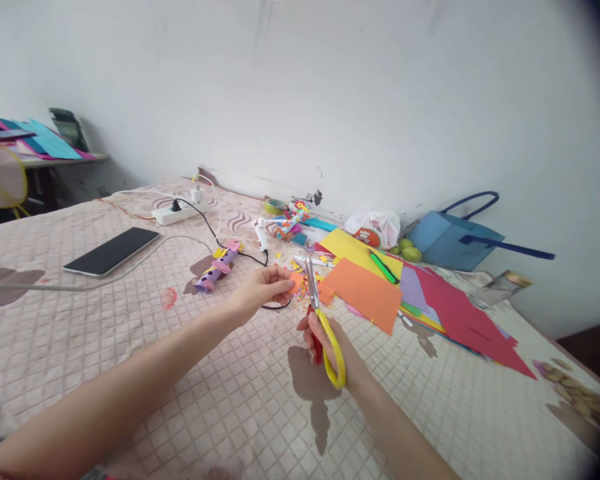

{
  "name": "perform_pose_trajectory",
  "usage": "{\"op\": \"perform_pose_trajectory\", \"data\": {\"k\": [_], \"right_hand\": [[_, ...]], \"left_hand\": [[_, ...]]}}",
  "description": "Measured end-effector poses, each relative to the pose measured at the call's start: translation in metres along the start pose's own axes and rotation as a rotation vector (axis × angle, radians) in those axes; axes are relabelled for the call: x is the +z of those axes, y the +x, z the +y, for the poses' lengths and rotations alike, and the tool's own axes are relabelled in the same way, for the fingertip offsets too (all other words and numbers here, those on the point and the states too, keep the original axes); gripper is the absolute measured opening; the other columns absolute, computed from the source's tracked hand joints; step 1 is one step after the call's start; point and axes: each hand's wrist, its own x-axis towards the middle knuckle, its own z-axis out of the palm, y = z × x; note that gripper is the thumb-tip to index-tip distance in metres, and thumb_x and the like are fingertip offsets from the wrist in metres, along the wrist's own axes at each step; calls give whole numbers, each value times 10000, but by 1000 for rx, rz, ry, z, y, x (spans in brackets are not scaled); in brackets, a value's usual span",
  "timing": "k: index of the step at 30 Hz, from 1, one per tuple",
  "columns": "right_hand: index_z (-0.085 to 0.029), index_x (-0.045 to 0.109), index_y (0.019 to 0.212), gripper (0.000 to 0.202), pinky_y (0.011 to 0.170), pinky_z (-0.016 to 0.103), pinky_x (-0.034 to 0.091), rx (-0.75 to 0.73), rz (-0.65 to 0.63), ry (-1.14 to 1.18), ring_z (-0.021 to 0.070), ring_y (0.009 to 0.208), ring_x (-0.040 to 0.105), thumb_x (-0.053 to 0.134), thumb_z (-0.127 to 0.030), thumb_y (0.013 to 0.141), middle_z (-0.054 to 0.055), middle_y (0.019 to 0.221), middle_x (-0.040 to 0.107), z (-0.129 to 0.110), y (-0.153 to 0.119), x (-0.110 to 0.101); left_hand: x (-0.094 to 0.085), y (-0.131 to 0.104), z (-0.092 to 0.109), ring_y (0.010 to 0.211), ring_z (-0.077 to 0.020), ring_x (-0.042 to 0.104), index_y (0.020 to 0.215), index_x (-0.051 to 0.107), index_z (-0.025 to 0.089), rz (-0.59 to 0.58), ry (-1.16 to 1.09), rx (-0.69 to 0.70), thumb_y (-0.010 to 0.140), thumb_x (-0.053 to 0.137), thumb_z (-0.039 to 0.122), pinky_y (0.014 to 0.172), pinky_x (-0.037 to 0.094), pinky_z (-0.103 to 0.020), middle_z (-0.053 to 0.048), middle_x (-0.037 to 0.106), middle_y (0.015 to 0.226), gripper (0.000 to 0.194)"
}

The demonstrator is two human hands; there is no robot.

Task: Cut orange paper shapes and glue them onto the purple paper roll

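Observation:
Between the thumb and fingers of my left hand [270,288] is a small orange paper piece [295,283]. My right hand [330,337] grips scissors [335,350] with a yellow and a red handle; their blades point away from me, just right of the orange piece, and look slightly parted. Small colored paper scraps [305,290] lie under and around the blades. A larger orange sheet [367,293] rests to the right, partly over a yellow sheet [347,245]. A green cutter [384,267] lies on the sheets.
Left of my hands are a decorated purple roll [217,268], a black phone [113,251] and a white power strip [180,212] with cables. A glue gun [261,237] is behind them. Red sheets [465,313], a blue bag [447,237] and a glass jar [505,288] are at right.

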Motion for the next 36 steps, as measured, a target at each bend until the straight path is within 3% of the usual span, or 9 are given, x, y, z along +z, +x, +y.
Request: {"op": "perform_pose_trajectory", "data": {"k": [8,15,22,36], "right_hand": [[-153,530,774,449,378,174,320,18,10,12,59,390,388,450,-596,781,-57,513,431,-3,-1,2],[-156,520,768,462,373,180,318,6,54,25,60,364,378,427,-609,785,-63,487,423,-3,0,0],[-170,526,731,437,393,204,323,-48,60,-199,80,377,401,421,-589,798,-57,461,430,5,-1,2],[-191,493,659,365,387,212,260,-99,117,-409,85,398,378,468,-529,794,-41,481,430,10,0,3]], "left_hand": [[2,-4,2,590,-83,543,728,569,146,48,76,53,680,664,365,601,450,-221,3,591,676,244],[9,-6,-1,588,-92,548,688,545,135,8,124,32,671,669,371,597,446,-232,-5,591,655,267],[6,-5,5,683,-116,576,693,543,127,107,-22,147,677,671,321,728,472,-288,-23,615,710,233],[8,-5,6,647,-95,561,682,524,134,124,-111,181,679,677,297,711,461,-268,2,609,687,223]]}}
